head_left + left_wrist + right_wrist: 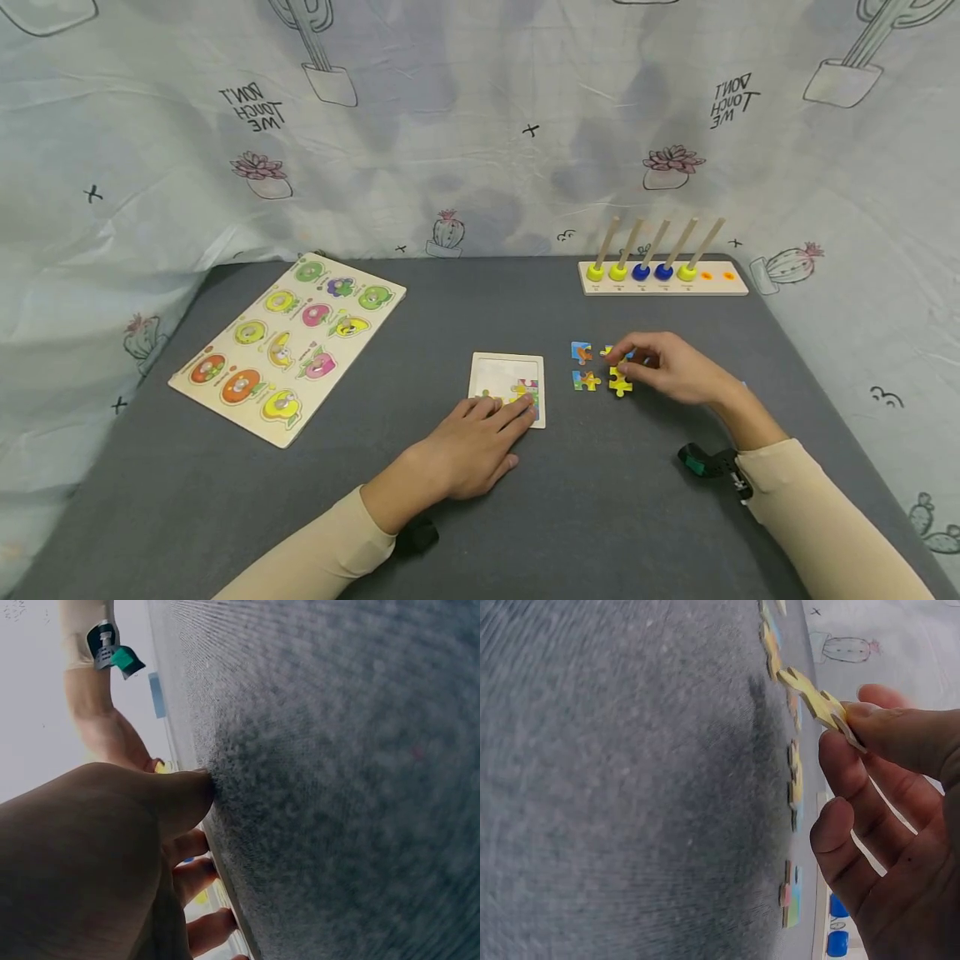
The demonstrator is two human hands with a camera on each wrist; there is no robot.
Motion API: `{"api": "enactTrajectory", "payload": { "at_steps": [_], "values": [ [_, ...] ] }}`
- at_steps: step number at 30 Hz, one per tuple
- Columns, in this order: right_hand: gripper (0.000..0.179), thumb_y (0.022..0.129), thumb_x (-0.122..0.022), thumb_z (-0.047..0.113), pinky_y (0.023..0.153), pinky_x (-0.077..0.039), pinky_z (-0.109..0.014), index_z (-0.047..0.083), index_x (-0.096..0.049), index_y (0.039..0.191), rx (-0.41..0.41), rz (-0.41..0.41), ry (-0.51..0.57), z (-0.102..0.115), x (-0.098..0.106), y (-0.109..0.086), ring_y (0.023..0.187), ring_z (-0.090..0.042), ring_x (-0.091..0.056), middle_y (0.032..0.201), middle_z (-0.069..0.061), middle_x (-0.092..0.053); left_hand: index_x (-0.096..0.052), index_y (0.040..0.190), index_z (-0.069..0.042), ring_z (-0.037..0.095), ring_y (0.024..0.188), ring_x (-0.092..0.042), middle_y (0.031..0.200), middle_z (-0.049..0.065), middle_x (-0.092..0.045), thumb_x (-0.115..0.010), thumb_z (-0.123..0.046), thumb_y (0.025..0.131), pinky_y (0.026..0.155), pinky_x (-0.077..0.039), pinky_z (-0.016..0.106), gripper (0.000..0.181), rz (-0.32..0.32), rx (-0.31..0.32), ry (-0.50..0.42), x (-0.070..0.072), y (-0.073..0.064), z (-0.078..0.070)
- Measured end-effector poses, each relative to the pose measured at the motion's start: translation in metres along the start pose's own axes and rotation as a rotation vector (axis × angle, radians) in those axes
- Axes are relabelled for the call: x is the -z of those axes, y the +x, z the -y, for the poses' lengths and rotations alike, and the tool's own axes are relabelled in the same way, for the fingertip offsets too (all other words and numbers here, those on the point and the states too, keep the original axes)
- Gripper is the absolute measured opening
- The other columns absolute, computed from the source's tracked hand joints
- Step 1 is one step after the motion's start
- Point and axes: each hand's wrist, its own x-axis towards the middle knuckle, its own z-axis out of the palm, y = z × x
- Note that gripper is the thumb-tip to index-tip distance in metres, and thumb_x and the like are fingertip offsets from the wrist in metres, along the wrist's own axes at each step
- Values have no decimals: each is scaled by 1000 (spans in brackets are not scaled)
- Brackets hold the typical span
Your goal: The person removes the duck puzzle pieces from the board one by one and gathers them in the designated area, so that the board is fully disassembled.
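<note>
My right hand (667,367) pinches a yellow jigsaw piece (814,699) between thumb and forefinger, raised over the table in the right wrist view. The other fingers are bent and hold nothing. Loose jigsaw pieces (587,381) lie just left of that hand, and one partly hidden piece (606,352) is behind its fingertips. My left hand (468,446) rests with extended fingers across the lower part of a small wooden puzzle tray (506,358). Several pieces (525,388) sit inside the tray, partly covered by those fingers. In the left wrist view, the thumb (184,796) reaches down beside the tray's edge.
A wooden fruit puzzle board (288,350) lies at the left on the grey table (450,317). At the back right stands a peg board (663,285) with upright sticks and yellow and blue rings. A printed curtain (480,125) hangs behind the table.
</note>
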Motion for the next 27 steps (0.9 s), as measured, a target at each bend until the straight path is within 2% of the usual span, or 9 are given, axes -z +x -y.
{"api": "enactTrajectory", "payload": {
  "at_steps": [10, 19, 27],
  "values": [
    [18, 100, -66, 8, 69, -52, -29, 14, -73, 117, -37, 6, -48, -9, -5, -6, 83, -12, -66, 106, 3, -73, -25, 165, -22, 21, 141, -38, 171, -6, -20, -43, -43, 110, 116, -34, 43, 62, -7, -4, 12, 0, -1, 0],
    [18, 99, -67, 6, 73, -54, -29, 13, -73, 114, -10, -19, -69, -11, -10, -8, 86, -11, -67, 106, 3, -74, -25, 165, -23, 20, 142, -37, 172, -6, -18, -42, -44, 110, 117, -32, 42, 61, 13, 7, 30, 2, -1, -1],
    [16, 98, -69, 5, 70, -53, -29, 13, -73, 111, 10, -32, -115, -11, -13, -4, 86, -10, -65, 103, 5, -71, -26, 165, -23, 20, 140, -38, 171, -5, -20, -43, -44, 109, 115, -34, 43, 61, -4, 9, 28, -2, -1, 0]
  ]
}}
